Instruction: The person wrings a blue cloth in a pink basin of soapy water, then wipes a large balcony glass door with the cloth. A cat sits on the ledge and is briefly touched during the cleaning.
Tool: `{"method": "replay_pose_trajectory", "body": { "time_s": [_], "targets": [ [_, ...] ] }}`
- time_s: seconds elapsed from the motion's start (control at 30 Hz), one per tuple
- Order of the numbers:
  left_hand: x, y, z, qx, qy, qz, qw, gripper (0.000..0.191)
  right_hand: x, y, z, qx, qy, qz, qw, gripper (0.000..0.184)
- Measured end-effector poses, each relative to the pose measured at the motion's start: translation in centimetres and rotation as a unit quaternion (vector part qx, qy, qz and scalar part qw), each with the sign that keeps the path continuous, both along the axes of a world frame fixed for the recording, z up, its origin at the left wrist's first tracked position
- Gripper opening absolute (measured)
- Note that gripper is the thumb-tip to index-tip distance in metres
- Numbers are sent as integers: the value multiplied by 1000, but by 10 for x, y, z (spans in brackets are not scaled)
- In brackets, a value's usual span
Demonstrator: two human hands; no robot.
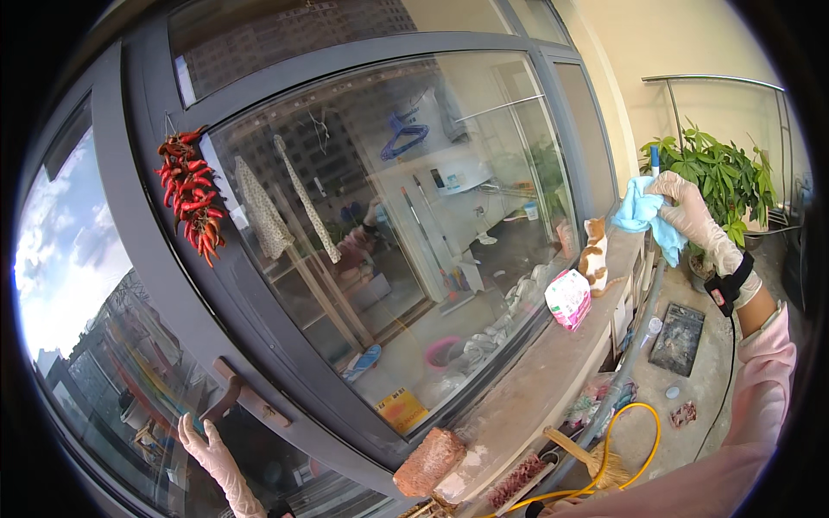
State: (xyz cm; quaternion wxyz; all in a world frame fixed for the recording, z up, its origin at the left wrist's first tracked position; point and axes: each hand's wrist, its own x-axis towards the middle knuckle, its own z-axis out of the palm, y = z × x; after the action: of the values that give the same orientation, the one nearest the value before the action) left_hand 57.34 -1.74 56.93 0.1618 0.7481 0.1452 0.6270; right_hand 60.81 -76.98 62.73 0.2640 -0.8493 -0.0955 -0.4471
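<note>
My gloved right hand (686,207) is closed on a crumpled light-blue cloth (638,206) at the right, in front of a leafy potted plant. A blue-topped, pole-like piece (654,158) rises just behind the cloth; whether the hand grips it too cannot be told. At lower left my gloved left hand (206,447) has its fingers spread and holds nothing, just below the dark handle (227,395) of a glass door. Contact with the pane cannot be made out. Between the hands stretches a large grey-framed window (388,213), which shows reflections and a room inside.
The window ledge (524,382) bears a cat figurine (593,256), a pink-and-white packet (568,299) and a red brick (430,461). Dried red chillies (193,194) hang on the frame. Below the ledge are a yellow hose (658,434), a straw brush (605,467) and a grey pipe (625,369).
</note>
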Motion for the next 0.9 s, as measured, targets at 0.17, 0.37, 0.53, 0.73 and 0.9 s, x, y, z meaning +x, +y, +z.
{"method": "replay_pose_trajectory", "body": {
  "time_s": [0.17, 0.37, 0.53, 0.73, 0.9],
  "targets": [
    [28, -27, 7, 140, 154, 29, 978, 39, 69, 46, 83, -39, -54, 68, 995, 23],
    [40, -47, 2, 177, 169, 132, 961, 55, 143, 143, 152, -32, -160, 72, 984, 29],
    [38, -51, 4, 178, 187, 130, 957, 62, 193, 269, 153, 6, -177, 134, 975, 26],
    [37, -48, 4, 181, 187, 116, 958, 66, 215, 397, 136, 40, -158, 217, 962, 28],
    [39, -49, 5, 175, 187, 111, 960, 65, 219, 479, 111, 83, -49, 373, 923, 29]
  ]
}}
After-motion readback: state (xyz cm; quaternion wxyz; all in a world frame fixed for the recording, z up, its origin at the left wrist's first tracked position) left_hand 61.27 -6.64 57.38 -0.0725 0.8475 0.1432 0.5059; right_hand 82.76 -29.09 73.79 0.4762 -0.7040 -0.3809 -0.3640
